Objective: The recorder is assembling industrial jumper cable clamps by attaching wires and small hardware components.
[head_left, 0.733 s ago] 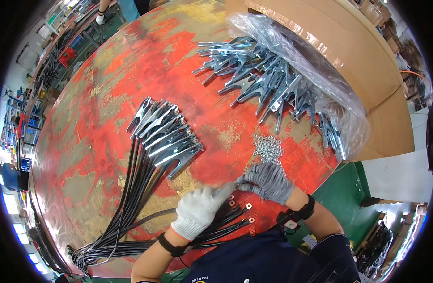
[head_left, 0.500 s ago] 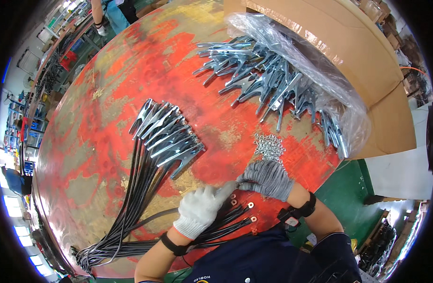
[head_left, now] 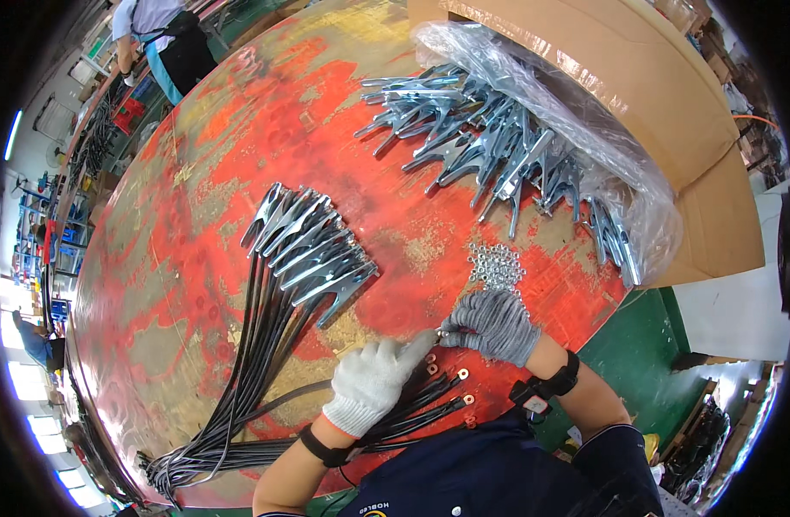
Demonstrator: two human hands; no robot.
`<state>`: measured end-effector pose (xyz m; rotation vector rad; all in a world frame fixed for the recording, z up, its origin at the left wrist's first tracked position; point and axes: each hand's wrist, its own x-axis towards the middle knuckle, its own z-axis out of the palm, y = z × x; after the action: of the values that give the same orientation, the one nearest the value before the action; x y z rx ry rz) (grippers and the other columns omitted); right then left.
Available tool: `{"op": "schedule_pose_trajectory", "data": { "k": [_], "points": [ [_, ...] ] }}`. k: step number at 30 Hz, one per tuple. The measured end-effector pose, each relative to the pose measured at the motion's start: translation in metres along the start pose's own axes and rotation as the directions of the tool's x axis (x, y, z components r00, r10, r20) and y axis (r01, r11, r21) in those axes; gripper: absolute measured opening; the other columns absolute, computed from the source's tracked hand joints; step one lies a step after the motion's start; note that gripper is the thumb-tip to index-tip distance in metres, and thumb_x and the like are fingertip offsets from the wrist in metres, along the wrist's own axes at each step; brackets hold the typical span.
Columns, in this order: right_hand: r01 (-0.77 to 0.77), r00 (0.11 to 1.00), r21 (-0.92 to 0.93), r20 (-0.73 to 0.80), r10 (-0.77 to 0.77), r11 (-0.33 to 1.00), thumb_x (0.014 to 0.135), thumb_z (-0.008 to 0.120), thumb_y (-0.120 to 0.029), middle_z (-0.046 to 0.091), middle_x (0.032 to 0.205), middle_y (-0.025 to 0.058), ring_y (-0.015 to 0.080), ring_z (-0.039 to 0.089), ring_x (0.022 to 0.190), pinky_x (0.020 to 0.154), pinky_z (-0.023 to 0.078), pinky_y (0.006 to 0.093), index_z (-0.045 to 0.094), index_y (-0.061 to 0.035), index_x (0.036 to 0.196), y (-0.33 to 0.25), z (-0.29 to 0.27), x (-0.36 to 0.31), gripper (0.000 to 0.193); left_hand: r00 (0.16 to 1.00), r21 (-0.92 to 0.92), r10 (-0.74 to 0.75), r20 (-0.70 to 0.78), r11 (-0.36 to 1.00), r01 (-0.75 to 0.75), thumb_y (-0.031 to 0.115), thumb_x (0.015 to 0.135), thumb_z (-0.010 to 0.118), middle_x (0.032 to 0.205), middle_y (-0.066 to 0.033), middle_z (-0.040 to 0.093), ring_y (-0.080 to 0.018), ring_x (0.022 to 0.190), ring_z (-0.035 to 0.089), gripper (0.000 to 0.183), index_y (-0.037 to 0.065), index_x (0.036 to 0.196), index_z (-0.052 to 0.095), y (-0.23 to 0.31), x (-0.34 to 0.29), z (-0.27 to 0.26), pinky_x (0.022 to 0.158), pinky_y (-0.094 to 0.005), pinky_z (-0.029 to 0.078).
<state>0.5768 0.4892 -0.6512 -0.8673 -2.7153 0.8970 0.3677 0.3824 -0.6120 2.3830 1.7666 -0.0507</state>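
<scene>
My left hand [head_left: 369,383], in a white knit glove, is closed with the index finger stretched toward the right. A black cable [head_left: 302,394] runs in under it and seems to be held there. My right hand [head_left: 495,327], in a grey striped glove, pinches a small metal piece [head_left: 441,334] against the left fingertip; its exact kind is too small to tell. A pile of small silvery nuts [head_left: 497,265] lies just beyond the right hand. Below the hands, several black cables end in copper ring lugs [head_left: 462,374].
Metal spring clamps [head_left: 313,250] fixed to black cables lie in a row at left-centre. Loose clamps [head_left: 490,146] spill from a plastic bag [head_left: 576,112] in a cardboard box [head_left: 714,172] on the red, worn table [head_left: 188,284]. Another person [head_left: 167,43] stands at the far left.
My hands stay together at almost the same place, with the small metal piece now showing between the fingertips. The other person has moved left and more into view. The whole view shifts slightly.
</scene>
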Motion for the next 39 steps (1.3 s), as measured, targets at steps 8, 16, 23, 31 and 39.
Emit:
{"op": "schedule_pose_trajectory", "data": {
  "k": [8, 16, 23, 31, 39],
  "points": [
    [0.108, 0.979, 0.047, -0.179, -0.098, 0.993, 0.082, 0.071, -0.036, 0.064, 0.079, 0.0034, 0.0217, 0.063, 0.075, 0.068, 0.05, 0.0357, 0.071, -0.0175, 0.099, 0.005, 0.012, -0.008, 0.025, 1.0, 0.009, 0.004, -0.012, 1.0, -0.004, 0.022, 0.087, 0.052, 0.074, -0.0021, 0.057, -0.0207, 0.061, 0.063, 0.044, 0.035, 0.13, 0.052, 0.0, 0.0, 0.002, 0.049, -0.0358, 0.053],
    [0.007, 0.998, 0.241, -0.057, 0.007, 0.971, 0.088, 0.064, -0.035, 0.064, 0.087, 0.0046, 0.0248, 0.063, 0.085, 0.073, 0.05, 0.0371, 0.069, -0.016, 0.1, 0.011, 0.014, -0.006, 0.023, 0.999, 0.014, -0.003, -0.049, 1.0, 0.004, 0.022, 0.086, 0.054, 0.073, -0.0006, 0.057, -0.0199, 0.061, 0.063, 0.042, 0.034, 0.127, 0.054, 0.0, 0.0, 0.003, 0.048, -0.0354, 0.052],
    [0.038, 0.999, 0.302, -0.049, -0.024, 0.953, 0.089, 0.063, -0.034, 0.065, 0.091, 0.0042, 0.024, 0.064, 0.086, 0.076, 0.051, 0.0359, 0.069, -0.0168, 0.101, 0.014, 0.015, -0.005, 0.021, 0.999, 0.015, -0.013, -0.031, 1.0, 0.013, 0.022, 0.087, 0.054, 0.073, -0.0005, 0.058, -0.0201, 0.061, 0.063, 0.038, 0.032, 0.124, 0.055, 0.002, 0.003, -0.001, 0.049, -0.0353, 0.053],
    [-0.05, 0.999, 0.243, 0.027, 0.045, 0.969, 0.086, 0.068, -0.036, 0.066, 0.089, 0.0062, 0.0257, 0.065, 0.086, 0.075, 0.051, 0.0368, 0.069, -0.0123, 0.096, 0.002, -0.001, 0.002, 0.026, 0.998, 0.002, 0.01, -0.056, 1.0, -0.01, 0.022, 0.086, 0.054, 0.072, -0.0011, 0.056, -0.0204, 0.059, 0.062, 0.042, 0.033, 0.127, 0.054, -0.002, 0.001, 0.005, 0.049, -0.035, 0.052],
    [0.01, 0.998, 0.231, -0.065, 0.005, 0.973, 0.083, 0.072, -0.04, 0.066, 0.085, 0.007, 0.0263, 0.065, 0.084, 0.073, 0.051, 0.036, 0.068, -0.0098, 0.092, 0.003, -0.002, -0.001, 0.032, 0.998, 0.017, 0.015, -0.062, 1.0, -0.014, 0.022, 0.085, 0.055, 0.072, -0.0008, 0.056, -0.0197, 0.057, 0.061, 0.044, 0.033, 0.128, 0.055, -0.002, 0.001, 0.005, 0.046, -0.0343, 0.052]
  ]
}}
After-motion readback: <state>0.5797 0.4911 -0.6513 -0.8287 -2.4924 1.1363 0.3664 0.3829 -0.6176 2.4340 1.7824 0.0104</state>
